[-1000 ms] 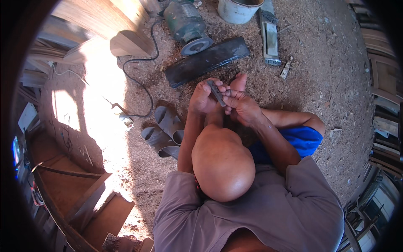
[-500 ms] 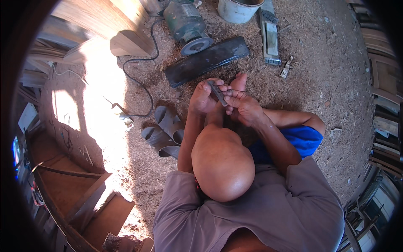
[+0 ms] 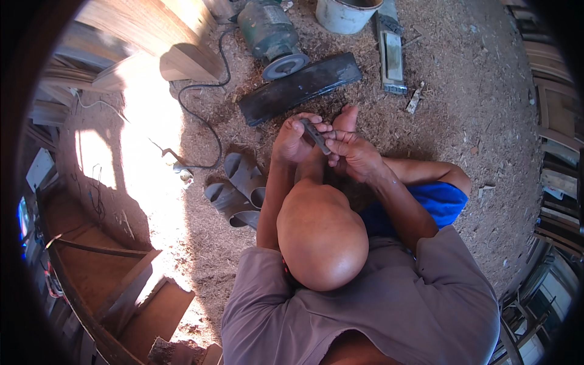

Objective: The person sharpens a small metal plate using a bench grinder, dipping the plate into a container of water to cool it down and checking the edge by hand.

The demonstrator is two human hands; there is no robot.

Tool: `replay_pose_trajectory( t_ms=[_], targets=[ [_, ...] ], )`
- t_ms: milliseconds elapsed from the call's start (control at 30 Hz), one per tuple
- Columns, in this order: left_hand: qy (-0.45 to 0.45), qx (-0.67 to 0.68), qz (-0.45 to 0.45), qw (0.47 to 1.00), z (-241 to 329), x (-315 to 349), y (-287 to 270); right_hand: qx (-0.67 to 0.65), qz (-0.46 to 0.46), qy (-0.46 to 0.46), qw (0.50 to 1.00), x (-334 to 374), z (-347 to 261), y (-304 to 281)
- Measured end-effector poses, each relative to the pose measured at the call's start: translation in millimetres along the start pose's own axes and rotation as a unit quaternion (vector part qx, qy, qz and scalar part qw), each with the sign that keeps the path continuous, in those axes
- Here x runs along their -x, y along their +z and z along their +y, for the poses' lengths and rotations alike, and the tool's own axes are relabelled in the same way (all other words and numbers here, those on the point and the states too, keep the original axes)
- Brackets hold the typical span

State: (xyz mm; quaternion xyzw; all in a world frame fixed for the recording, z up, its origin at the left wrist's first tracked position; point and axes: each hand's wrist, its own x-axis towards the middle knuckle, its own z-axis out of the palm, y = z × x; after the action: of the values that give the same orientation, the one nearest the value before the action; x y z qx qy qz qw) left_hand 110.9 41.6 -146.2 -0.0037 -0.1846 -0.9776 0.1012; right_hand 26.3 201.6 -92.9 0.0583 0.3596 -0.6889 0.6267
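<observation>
A narrow, flat, dark grey metal piece [image 3: 316,135] slants between my two hands, with small dark marks or slots along its face. The fingers of my left hand [image 3: 293,141] close on its upper end. At its lower end my right hand [image 3: 354,154] pinches it between thumb and fingers. Both hands are held over my bare foot [image 3: 347,118], beyond my raised bare knee [image 3: 322,237]. Just past the hands lies a long, dark, wet-looking block [image 3: 300,89], apart from them.
A green bench grinder [image 3: 267,30] with a grey wheel stands behind the block, its black cord [image 3: 201,115] trailing left. A white bucket [image 3: 345,16] and a long narrow sharpening stone in a holder [image 3: 393,58] are at the back. Dark slippers [image 3: 234,194] lie left; lumber [image 3: 152,30] stands back left.
My hands and the metal piece have shifted very slightly. Both hands keep their hold on it, and the things around have not moved.
</observation>
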Motion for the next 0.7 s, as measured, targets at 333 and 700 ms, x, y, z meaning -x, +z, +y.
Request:
replay_pose_trajectory(
  t_ms=[333,700],
  targets=[
    [-0.039,0.001,-0.017,0.999,-2,-4,19,0.039,-0.017,-0.069,0.997,-6,4,1],
    [-0.063,-0.025,0.008,0.998,-12,3,5,0.033,0.042,-0.102,0.993,-17,15,7]
  ],
)
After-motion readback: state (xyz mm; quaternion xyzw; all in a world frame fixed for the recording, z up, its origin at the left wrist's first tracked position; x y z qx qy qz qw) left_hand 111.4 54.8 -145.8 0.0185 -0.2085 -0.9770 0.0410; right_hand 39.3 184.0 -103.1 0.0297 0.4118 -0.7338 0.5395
